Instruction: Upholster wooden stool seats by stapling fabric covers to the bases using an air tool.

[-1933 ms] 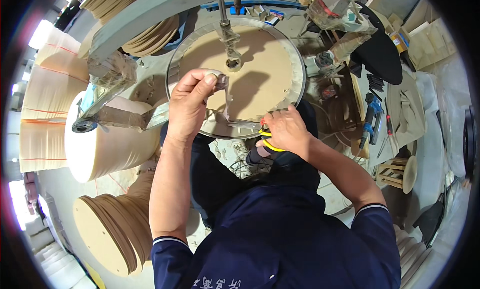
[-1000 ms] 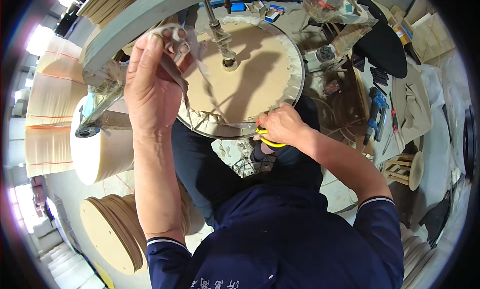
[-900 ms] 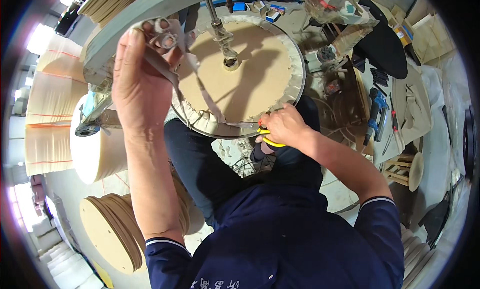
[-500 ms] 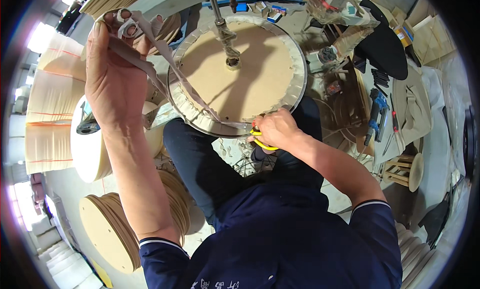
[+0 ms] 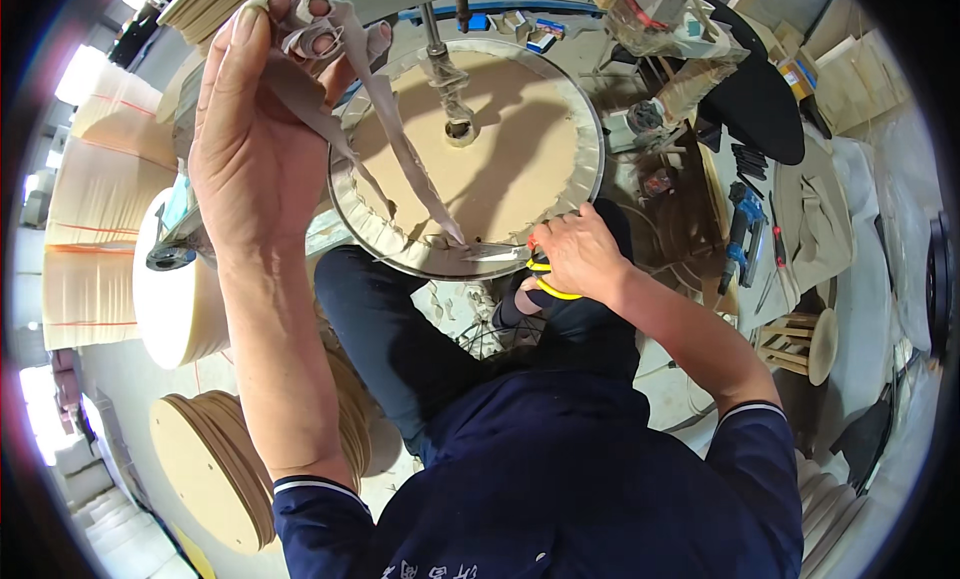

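My left hand (image 5: 250,139) is raised at the upper left, its fingers closed round a bunched pale fabric strip (image 5: 405,154). The strip hangs down over the disc, its lower end beside the scissor tips; whether it is still joined to the edge I cannot tell. In my right hand (image 5: 582,255) are scissors (image 5: 553,285) with yellow and red handles, their metal blades pointing left along the near edge. Between my hands lies a round tan board (image 5: 525,109) with gathered pale fabric (image 5: 390,241) folded over its rim. A metal shaft wrapped in clear film stands at its centre.
Stacks of round boards (image 5: 205,469) stand at lower left, with pale foam rolls (image 5: 95,219) behind. On the right, a blue power tool (image 5: 742,234) and a red screwdriver (image 5: 778,247) lie on a bench near a wooden stool (image 5: 805,347). My knees (image 5: 390,319) are below the disc.
My left hand has shifted slightly right and up with the fabric strip, which now hangs slacker. My right hand and the scissors have moved a little right, and more of the blades shows.
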`<state>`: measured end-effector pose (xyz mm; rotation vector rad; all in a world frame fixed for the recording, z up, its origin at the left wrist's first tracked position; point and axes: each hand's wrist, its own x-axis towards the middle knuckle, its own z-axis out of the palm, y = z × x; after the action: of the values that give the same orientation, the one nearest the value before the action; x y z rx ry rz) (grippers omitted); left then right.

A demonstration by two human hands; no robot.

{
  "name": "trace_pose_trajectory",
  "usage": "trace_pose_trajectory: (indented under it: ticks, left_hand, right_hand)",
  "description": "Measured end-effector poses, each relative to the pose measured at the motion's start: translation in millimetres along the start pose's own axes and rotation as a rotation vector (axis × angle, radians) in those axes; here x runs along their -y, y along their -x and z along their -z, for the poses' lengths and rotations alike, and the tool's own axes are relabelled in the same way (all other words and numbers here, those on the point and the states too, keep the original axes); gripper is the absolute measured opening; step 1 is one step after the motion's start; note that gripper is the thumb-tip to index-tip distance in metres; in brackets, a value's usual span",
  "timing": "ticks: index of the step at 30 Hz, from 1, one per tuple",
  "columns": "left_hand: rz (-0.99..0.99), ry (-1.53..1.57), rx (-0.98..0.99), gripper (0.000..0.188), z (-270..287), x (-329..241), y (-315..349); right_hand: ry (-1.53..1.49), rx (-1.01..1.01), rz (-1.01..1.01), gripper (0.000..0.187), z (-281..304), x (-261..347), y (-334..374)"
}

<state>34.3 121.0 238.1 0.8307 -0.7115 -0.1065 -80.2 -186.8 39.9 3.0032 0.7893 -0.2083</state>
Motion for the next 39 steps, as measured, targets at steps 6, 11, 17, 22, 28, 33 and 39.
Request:
trace_pose_trajectory:
  ticks: [6,11,17,22,28,33,39]
  left_hand:
    - [0.018,0.051,-0.038,0.030,-1,3,-7]
    - [0.044,0.098,-0.070,0.031,-8,8,-10]
    - [0.071,0.186,0.023,0.029,-5,-14,-19]
    - [0.037,0.251,-0.094,0.026,-2,-39,-26]
    - [0.026,0.131,-0.033,0.028,0,-69,-30]
    - [-0.023,0.079,-0.044,0.033,9,-75,-32]
    - [0.052,0.112,0.063,0.034,-4,-85,-29]
  right_hand:
    - [0.036,0.049,-0.082,0.076,0,-22,14]
    - [-0.018,-0.045,0.020,0.070,-7,-5,-5]
    - [-0.135,-0.028,0.005,0.067,-40,1,-13]
    - [-0.023,-0.116,0.012,0.063,-20,10,-9]
    - [-0.059,0.005,0.004,0.068,-21,26,-26]
    - [-0.057,-0.102,-0.024,0.065,-15,36,-25]
    - [-0.104,0.061,-0.074,0.066,-15,46,-33]
